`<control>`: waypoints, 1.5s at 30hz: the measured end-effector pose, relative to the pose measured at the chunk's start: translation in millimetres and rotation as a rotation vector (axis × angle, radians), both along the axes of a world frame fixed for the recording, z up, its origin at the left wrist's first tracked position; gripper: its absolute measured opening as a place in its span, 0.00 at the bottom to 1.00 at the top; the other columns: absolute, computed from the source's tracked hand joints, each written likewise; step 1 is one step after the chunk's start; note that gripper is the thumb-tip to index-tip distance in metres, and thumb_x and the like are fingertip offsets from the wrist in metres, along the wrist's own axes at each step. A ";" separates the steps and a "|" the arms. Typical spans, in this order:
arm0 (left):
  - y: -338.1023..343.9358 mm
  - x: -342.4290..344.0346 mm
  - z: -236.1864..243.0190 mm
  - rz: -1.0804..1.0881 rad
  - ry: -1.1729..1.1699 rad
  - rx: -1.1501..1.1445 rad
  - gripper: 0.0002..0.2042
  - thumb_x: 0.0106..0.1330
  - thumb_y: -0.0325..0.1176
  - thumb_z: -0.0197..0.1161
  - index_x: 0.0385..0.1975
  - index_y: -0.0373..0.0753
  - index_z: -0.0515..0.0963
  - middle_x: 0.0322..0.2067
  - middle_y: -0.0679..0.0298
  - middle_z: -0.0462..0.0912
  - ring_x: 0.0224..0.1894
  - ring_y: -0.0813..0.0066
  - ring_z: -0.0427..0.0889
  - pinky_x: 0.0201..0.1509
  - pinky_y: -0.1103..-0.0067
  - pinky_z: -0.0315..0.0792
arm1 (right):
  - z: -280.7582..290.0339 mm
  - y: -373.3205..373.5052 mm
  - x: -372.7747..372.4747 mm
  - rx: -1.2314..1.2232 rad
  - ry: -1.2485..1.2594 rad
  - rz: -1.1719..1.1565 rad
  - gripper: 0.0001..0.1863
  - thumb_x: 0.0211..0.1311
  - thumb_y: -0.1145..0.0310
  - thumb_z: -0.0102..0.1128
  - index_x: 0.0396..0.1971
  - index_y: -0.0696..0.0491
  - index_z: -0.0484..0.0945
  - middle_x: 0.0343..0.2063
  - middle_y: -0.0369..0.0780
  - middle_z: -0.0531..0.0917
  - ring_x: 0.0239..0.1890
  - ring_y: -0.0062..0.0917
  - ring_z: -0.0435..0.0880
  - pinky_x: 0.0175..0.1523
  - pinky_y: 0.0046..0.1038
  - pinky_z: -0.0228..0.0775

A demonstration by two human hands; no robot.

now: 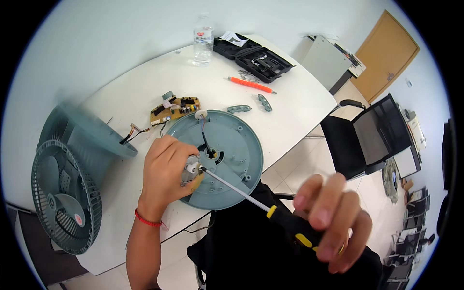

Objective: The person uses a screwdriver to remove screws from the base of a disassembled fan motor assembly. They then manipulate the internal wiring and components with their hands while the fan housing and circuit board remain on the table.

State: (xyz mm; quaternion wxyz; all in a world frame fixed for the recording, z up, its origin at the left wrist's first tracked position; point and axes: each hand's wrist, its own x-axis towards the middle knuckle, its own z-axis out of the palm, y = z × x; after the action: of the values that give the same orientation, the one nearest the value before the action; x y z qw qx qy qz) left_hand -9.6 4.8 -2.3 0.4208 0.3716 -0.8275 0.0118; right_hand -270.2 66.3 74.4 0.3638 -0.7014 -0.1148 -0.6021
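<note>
My left hand (166,166), a red cord round its wrist, pinches a small silvery motor (188,176) with a white plastic piece on it. It holds the motor over a round teal fan base (232,137), which sits partly past the table's near edge. My right hand (336,222) has its fingers round the black and yellow handle of a screwdriver (237,189). The screwdriver's tip meets the motor's edge beside the white piece. Wires (205,135) run from the base's central hole to a round white part (201,114).
A teal fan housing (92,140) with a grille (67,208) stands at the left. Beyond the base lie a circuit board (176,110), two small teal parts (239,109), an orange screwdriver (251,85), a black tool case (266,64) and a water bottle (203,43). A chair (343,142) stands right.
</note>
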 end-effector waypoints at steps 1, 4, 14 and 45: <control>1.5 0.9 1.3 -0.016 -0.014 0.016 0.19 0.36 0.28 0.76 0.32 0.40 0.78 0.30 0.63 0.80 0.36 0.59 0.76 0.40 0.70 0.70 | 7.7 -4.0 3.7 -0.065 0.015 0.024 0.03 0.71 0.65 0.60 0.37 0.47 0.79 0.35 0.39 0.83 0.48 0.36 0.78 0.53 0.39 0.70; 6.1 3.9 5.4 -0.048 -0.042 0.055 0.19 0.35 0.27 0.75 0.31 0.40 0.78 0.29 0.63 0.79 0.35 0.60 0.75 0.40 0.71 0.70 | 34.4 -29.4 25.8 -0.311 0.073 0.275 0.14 0.73 0.64 0.54 0.24 0.48 0.78 0.17 0.33 0.78 0.19 0.24 0.81 0.26 0.25 0.74; 1.0 8.3 0.2 -0.056 -0.018 0.072 0.21 0.31 0.27 0.76 0.30 0.41 0.79 0.26 0.64 0.76 0.34 0.63 0.74 0.37 0.71 0.67 | 14.7 -33.9 -1.5 -0.044 0.080 0.557 0.08 0.62 0.81 0.56 0.22 0.60 0.73 0.10 0.42 0.70 0.08 0.25 0.62 0.15 0.26 0.49; -11.0 9.0 -15.9 0.113 0.266 0.109 0.19 0.40 0.29 0.77 0.35 0.42 0.80 0.30 0.66 0.81 0.36 0.62 0.75 0.42 0.70 0.70 | -15.2 28.9 46.7 0.427 -0.385 -0.230 0.15 0.69 0.64 0.63 0.47 0.50 0.66 0.21 0.35 0.78 0.29 0.24 0.78 0.37 0.27 0.70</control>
State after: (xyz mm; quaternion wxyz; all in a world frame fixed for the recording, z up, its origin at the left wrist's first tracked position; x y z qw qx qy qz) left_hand -0.6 -6.2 -18.2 0.5045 0.4381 -0.7417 -0.0585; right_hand -223.5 95.2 59.2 0.4040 -0.4907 0.0276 -0.7715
